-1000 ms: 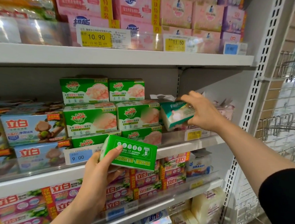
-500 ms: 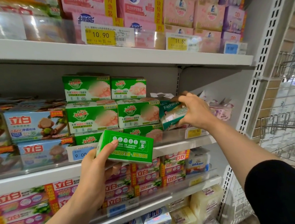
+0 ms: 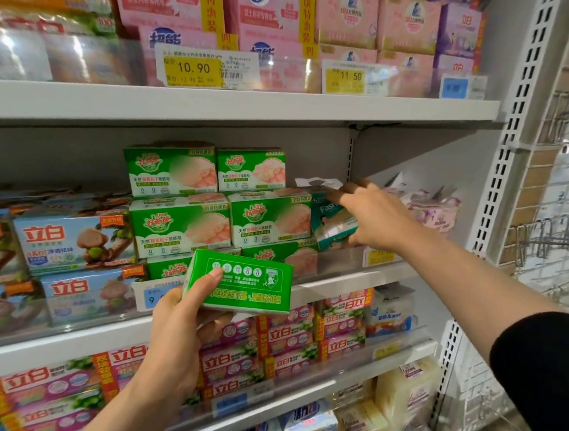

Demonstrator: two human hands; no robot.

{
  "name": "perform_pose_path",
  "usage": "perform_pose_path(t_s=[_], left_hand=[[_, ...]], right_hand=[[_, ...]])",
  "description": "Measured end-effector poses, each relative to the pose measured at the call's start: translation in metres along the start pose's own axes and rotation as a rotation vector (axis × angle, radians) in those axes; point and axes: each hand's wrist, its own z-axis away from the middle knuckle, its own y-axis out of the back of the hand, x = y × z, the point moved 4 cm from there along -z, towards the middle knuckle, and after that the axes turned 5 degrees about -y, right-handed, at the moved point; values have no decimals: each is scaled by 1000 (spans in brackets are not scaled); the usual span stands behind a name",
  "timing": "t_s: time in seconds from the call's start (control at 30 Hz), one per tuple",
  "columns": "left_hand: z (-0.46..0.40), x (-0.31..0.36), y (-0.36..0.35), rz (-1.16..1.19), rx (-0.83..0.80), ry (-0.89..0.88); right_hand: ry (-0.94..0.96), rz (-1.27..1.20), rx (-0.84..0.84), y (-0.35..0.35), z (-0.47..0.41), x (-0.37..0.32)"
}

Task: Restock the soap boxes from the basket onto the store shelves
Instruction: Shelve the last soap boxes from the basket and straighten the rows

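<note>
My left hand (image 3: 176, 336) grips a green soap box (image 3: 246, 286) from below, thumb on its face, in front of the middle shelf's edge. A stack of matching green and white soap boxes (image 3: 187, 207) stands on the middle shelf (image 3: 339, 282) behind it. My right hand (image 3: 375, 220) reaches into that shelf to the right of the stack and holds a teal and white soap box (image 3: 330, 224), tilted, against the stack's side. The basket is not in view.
Blue soap boxes (image 3: 74, 241) fill the middle shelf's left, pale pink packets (image 3: 428, 204) its right end. Pink boxes (image 3: 259, 10) stand on the top shelf. Red and pink boxes (image 3: 285, 346) crowd the lower shelf. A white perforated upright (image 3: 507, 166) and wire hooks (image 3: 556, 235) stand at right.
My right hand has pushed the teal box deeper into the shelf, against the green stack. My left hand has kept the green box in about the same place.
</note>
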Motion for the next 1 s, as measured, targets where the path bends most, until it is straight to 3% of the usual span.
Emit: perform_pose_path(t_s=[0.27, 0.47, 0.53, 0.7, 0.9, 1.0], left_hand=[[2, -4, 2, -42, -31, -3], [1, -5, 0, -33, -27, -5], [1, -6, 2, -44, -34, -9], [-1, -7, 2, -47, -38, -13], [-1, -7, 1, -43, -60, -12], [-1, -7, 2, -37, -55, -12]], right_hand=[[-117, -281, 3, -6, -7, 12], [-62, -253, -42, -5, -7, 16], [-77, -367, -67, -4, -7, 25], [-217, -1041, -86, 4, 4, 46], [-261, -1209, -179, -16, 11, 43], [-241, -1164, -247, -26, 10, 41]])
